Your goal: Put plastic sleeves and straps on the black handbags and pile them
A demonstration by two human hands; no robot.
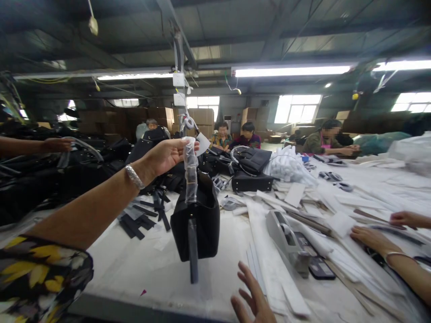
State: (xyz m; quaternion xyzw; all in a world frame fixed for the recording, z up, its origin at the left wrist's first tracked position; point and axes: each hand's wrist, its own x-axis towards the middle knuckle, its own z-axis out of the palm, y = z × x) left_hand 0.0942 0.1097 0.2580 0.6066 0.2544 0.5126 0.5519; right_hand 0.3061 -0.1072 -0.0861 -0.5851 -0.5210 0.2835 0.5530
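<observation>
My left hand (168, 154) is raised over the table and grips the plastic-wrapped handle (190, 168) of a black handbag (197, 220), which hangs in the air above the white tabletop (134, 264). A dark strap (193, 251) dangles from the bag's front. A silver bracelet sits on my left wrist, and a floral sleeve covers my upper arm. My right hand (252, 298) is low at the bottom edge, fingers spread, holding nothing, just right of and below the bag.
A tape dispenser (286, 235) and a phone (319, 269) lie among white paper strips to the right. Another person's hands (377, 235) rest at the right edge. Black bags pile up at the left (40, 179) and centre back (252, 168). Several people sit at the far end.
</observation>
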